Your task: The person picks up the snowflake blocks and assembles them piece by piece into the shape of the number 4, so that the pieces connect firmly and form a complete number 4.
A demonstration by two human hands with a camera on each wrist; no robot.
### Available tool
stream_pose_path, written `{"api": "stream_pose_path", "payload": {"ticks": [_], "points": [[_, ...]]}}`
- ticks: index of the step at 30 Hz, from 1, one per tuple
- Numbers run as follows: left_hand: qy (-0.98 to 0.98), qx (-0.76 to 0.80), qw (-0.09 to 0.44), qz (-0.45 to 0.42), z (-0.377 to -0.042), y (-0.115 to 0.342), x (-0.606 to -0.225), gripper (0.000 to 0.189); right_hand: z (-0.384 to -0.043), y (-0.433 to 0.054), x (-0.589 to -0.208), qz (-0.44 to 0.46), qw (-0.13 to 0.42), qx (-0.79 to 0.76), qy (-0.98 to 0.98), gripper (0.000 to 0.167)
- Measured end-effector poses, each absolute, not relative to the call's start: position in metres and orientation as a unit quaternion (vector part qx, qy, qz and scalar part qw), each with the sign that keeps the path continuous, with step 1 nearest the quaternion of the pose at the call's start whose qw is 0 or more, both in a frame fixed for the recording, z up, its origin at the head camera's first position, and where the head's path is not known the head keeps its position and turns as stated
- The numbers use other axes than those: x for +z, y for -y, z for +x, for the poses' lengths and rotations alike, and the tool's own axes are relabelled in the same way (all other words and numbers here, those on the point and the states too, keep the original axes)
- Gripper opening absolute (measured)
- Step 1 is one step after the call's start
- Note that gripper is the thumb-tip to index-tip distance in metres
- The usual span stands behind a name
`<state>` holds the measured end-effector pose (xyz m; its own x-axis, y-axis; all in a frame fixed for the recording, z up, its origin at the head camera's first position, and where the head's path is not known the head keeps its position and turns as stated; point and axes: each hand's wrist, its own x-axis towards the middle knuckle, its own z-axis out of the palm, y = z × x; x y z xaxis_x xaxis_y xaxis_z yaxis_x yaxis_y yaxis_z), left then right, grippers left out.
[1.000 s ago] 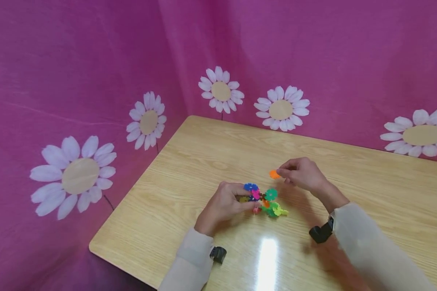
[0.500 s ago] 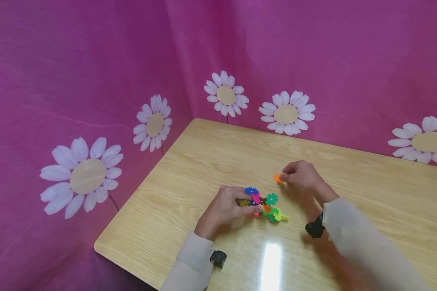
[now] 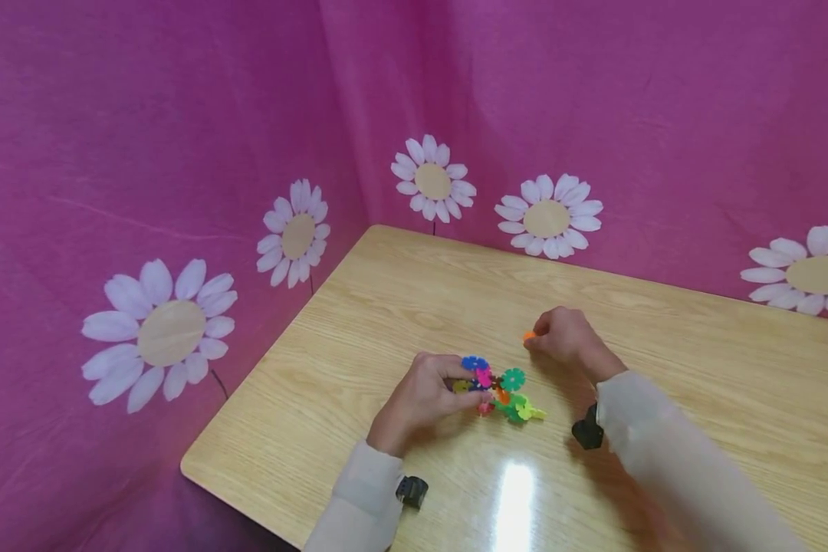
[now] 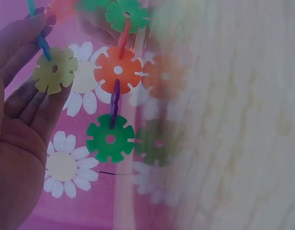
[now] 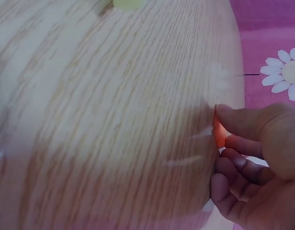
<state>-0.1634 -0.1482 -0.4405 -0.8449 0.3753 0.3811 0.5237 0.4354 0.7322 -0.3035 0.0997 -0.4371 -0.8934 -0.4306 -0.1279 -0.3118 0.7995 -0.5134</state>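
My left hand [image 3: 417, 395] grips a cluster of interlocking flower-shaped plastic discs, its fingers and thumb round the left side. In the head view a blue disc [image 3: 474, 363], a teal disc [image 3: 514, 379] and a yellow-green piece [image 3: 524, 409] stick out from it. The left wrist view shows an olive-yellow disc [image 4: 46, 79] by the fingers, with an orange disc [image 4: 107, 80] and a green disc [image 4: 98, 139] joined below by a purple one. Beyond the cluster, my right hand [image 3: 567, 337] pinches a single orange disc [image 5: 220, 133] low at the tabletop; the fingers cover part of it.
The wood-grain table [image 3: 421, 291] has a rounded left corner and reflects a bright light near the front. A magenta cloth [image 3: 593, 92] printed with white daisies hangs along its back and left sides.
My right hand has come slightly lower toward the tabletop, and less of the orange disc shows past its fingers. The left hand keeps its hold on the cluster. The head view has shifted slightly.
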Motion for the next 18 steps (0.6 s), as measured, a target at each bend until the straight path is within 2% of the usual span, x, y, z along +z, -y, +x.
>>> {"api": "stream_pose_path", "payload": {"ticks": [6,18], "points": [[0.838,-0.467,0.08,-0.271,-0.1637,0.1478,-0.441,0.015,-0.3025,-0.0988,-0.437,-0.189,0.128,-0.237,-0.944,0.029],[0.841,-0.466,0.071,-0.265,-0.1625,0.1471,-0.4394,0.017,-0.2947,-0.1061,-0.4387,-0.188,0.099,-0.269,-0.94,0.025]]}}
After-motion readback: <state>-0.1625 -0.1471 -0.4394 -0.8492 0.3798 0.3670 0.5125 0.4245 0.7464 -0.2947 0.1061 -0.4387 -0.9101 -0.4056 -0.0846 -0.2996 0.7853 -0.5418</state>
